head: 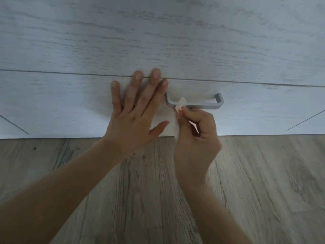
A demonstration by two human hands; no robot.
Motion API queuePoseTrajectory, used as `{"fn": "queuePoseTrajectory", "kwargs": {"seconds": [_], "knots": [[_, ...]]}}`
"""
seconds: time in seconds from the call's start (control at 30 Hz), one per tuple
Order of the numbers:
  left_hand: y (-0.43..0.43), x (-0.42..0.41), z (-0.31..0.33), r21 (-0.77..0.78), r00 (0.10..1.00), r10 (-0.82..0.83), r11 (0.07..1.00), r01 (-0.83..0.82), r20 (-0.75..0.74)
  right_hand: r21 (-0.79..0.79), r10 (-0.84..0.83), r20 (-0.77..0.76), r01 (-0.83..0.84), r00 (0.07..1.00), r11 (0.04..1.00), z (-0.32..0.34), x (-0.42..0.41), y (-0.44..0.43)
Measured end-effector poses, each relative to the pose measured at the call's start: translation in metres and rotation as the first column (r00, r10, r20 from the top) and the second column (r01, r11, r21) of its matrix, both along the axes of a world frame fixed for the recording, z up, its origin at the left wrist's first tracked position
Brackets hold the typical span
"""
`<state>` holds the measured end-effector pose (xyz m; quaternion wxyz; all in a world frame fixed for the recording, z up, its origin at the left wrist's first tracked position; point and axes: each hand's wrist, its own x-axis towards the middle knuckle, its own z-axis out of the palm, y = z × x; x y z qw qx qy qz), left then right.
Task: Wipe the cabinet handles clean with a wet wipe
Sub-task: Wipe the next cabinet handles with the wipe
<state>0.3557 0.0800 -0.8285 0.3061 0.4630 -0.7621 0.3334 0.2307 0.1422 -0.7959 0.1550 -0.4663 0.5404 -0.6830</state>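
White wet wipe [181, 104] pinched on the grey handle [202, 106] by right hand [195, 138]; left hand [133, 113] flat, fingers spread, against the drawer front [70, 103].

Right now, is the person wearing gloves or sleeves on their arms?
No. The left hand and the right hand are bare: no gloves, rings or watch. Both forearms are bare too, with no sleeve in view.
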Motion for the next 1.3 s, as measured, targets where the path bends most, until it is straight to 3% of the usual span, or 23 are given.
{"fn": "queuePoseTrajectory", "kwargs": {"seconds": [0.2,0.33,0.43,0.53,0.67,0.83,0.97,1.13,1.3], "knots": [[0.002,0.006,0.000,-0.006,1.000,0.003,1.000,-0.003,0.023,-0.009,-0.120,0.059,0.121,0.991,0.993,0.008,-0.010,0.001],[0.003,0.011,0.000,-0.016,1.000,-0.008,1.000,0.008,0.026,-0.009,-0.058,-0.066,0.058,0.996,0.998,0.011,0.003,0.002],[0.004,0.016,0.002,-0.019,0.999,0.002,1.000,-0.001,0.051,0.015,-0.091,-0.002,0.091,0.996,0.996,0.012,0.005,0.001],[0.003,0.021,0.002,-0.029,0.997,0.007,1.000,-0.005,0.073,0.034,-0.024,-0.039,0.026,0.999,0.999,0.016,0.011,0.004],[0.004,0.021,0.001,-0.010,0.998,-0.005,1.000,0.005,0.065,0.061,-0.036,0.096,0.030,0.995,0.998,0.019,0.006,0.005],[0.003,0.022,0.002,-0.003,0.998,-0.026,1.000,0.026,0.062,0.050,0.007,-0.109,-0.002,0.994,0.999,0.018,0.016,0.001],[0.003,0.023,0.001,-0.010,0.997,-0.015,1.000,0.015,0.073,0.001,-0.088,-0.041,0.088,0.995,0.996,0.013,0.020,0.001],[0.003,0.024,0.000,-0.017,0.997,-0.012,1.000,0.013,0.077,-0.018,-0.061,-0.147,0.059,0.987,0.998,0.010,0.013,0.000],[0.004,0.024,0.003,-0.011,0.996,0.009,1.000,-0.008,0.093,-0.002,-0.108,-0.020,0.108,0.994,0.994,0.011,-0.007,0.003]]}}
